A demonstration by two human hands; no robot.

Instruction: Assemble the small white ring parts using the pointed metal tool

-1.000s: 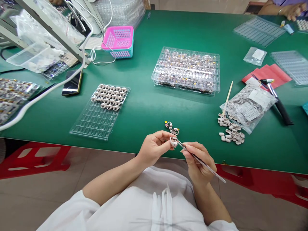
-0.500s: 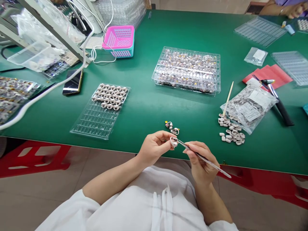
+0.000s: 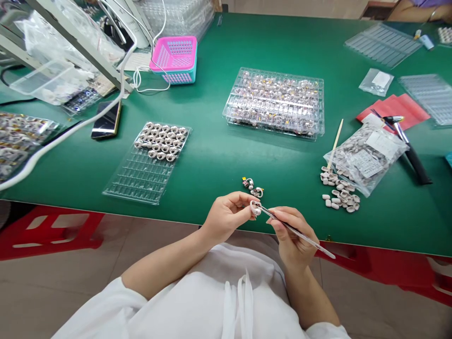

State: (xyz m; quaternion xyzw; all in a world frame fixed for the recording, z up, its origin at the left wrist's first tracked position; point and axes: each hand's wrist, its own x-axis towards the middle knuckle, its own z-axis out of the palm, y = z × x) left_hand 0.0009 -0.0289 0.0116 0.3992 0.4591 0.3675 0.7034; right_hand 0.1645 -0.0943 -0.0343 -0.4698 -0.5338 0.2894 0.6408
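Note:
My left hand [image 3: 228, 217] is closed in a pinch on a small whitish ring-shaped part [image 3: 254, 207] held just over the table's near edge. My right hand [image 3: 293, 235] grips metal tweezers [image 3: 296, 231], whose tips touch that part. Two similar small parts [image 3: 253, 186] lie on the green table [image 3: 219, 155] just beyond my fingers. A clear tray [image 3: 148, 162] to the left holds several of these parts in its far rows. To the right lies a loose heap of parts [image 3: 339, 194] beside a plastic bag of them [image 3: 365, 155].
A stack of filled clear trays [image 3: 273, 103] sits mid-table, a pink basket [image 3: 173, 59] behind left, a phone [image 3: 106, 120] at left. Empty trays [image 3: 381, 44], red sheets [image 3: 391, 110], a black-handled tool [image 3: 409, 150] and a wooden stick [image 3: 334, 143] lie right. Another person's arm [image 3: 420, 9] shows far right.
My right hand has shifted slightly, so the tweezers' back end has swung a little; the tips stay at the part. The other person's hand has drawn back at the far right.

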